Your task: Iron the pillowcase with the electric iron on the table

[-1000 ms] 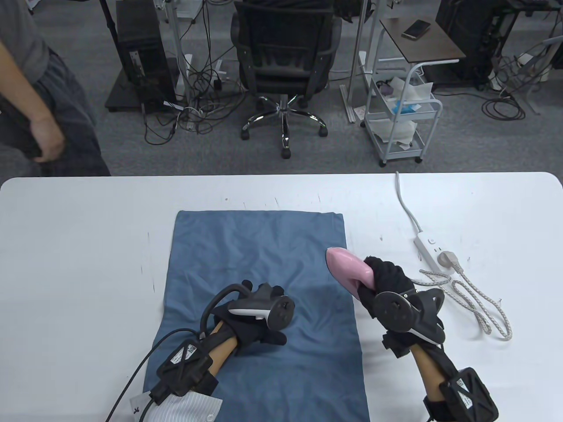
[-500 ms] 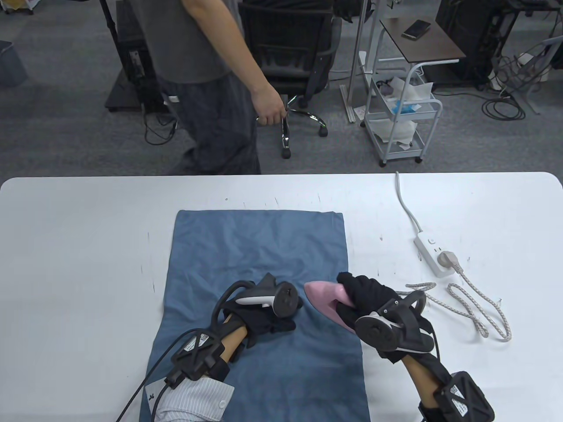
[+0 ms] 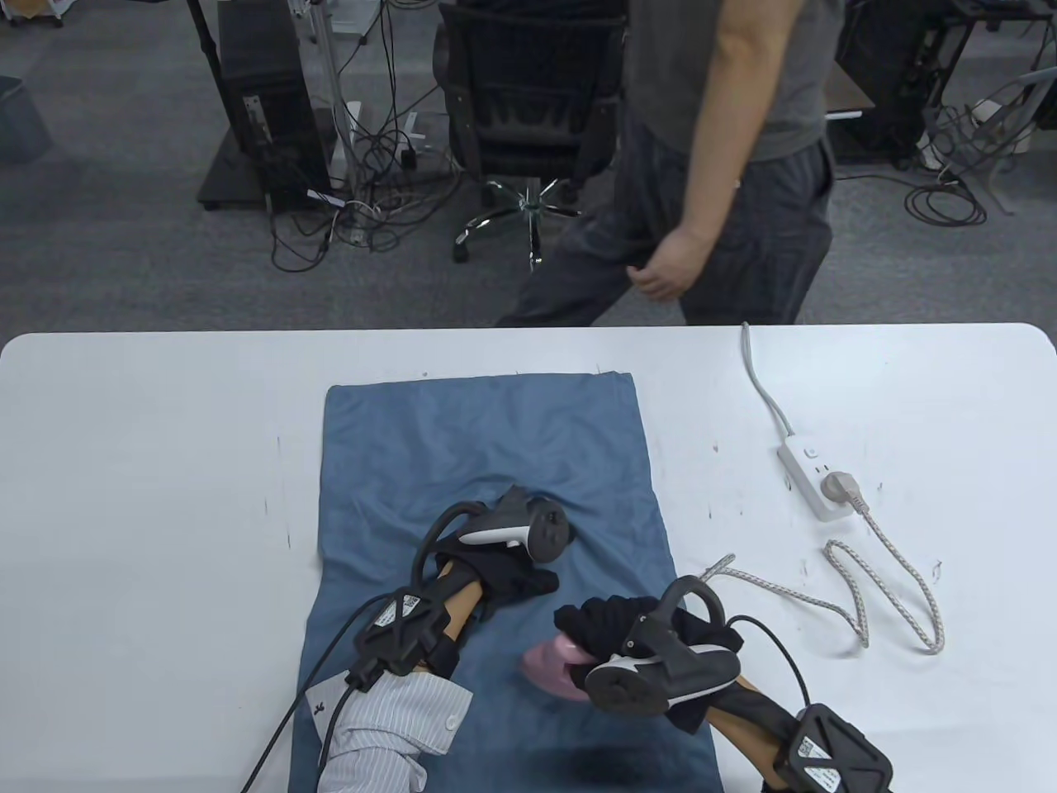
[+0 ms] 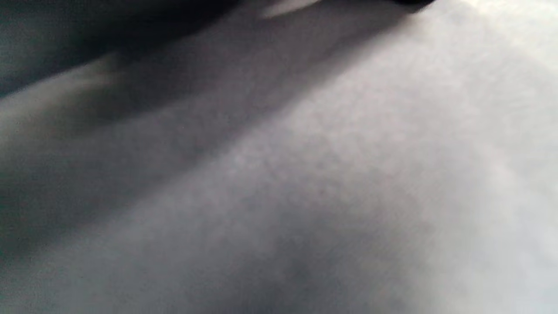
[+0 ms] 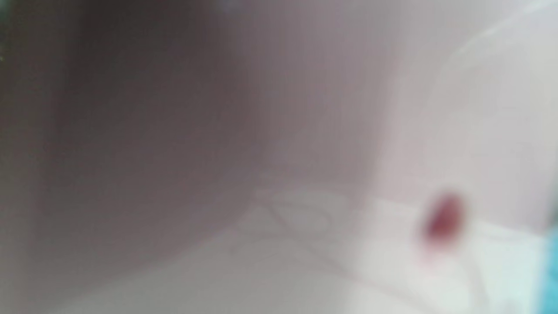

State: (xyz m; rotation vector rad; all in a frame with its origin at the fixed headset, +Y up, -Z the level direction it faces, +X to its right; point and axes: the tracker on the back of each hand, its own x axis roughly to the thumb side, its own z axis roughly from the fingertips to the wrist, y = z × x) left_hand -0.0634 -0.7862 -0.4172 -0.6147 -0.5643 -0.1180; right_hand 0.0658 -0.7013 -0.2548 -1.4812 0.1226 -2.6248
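A blue pillowcase [image 3: 462,446] lies flat along the middle of the white table [image 3: 149,462], with creases bunched near my left hand. My left hand [image 3: 508,570] rests palm down on the cloth at its middle. My right hand [image 3: 615,632] grips the handle of the pink iron [image 3: 549,665], which sits on the near right part of the pillowcase with its nose pointing left. The left wrist view is a blurred close-up of grey cloth. The right wrist view is a blurred close-up of the pink iron body [image 5: 305,131].
A white power strip [image 3: 813,479] with the iron's plug in it lies on the table at the right. The braided cord [image 3: 859,595] loops from it toward the iron. A person [image 3: 727,165] walks past beyond the table's far edge.
My right hand has drawn the iron toward me and leftward over the pillowcase. My left hand slid slightly away and right, and the cloth shifted and bunched. The bystander walked from left to right.
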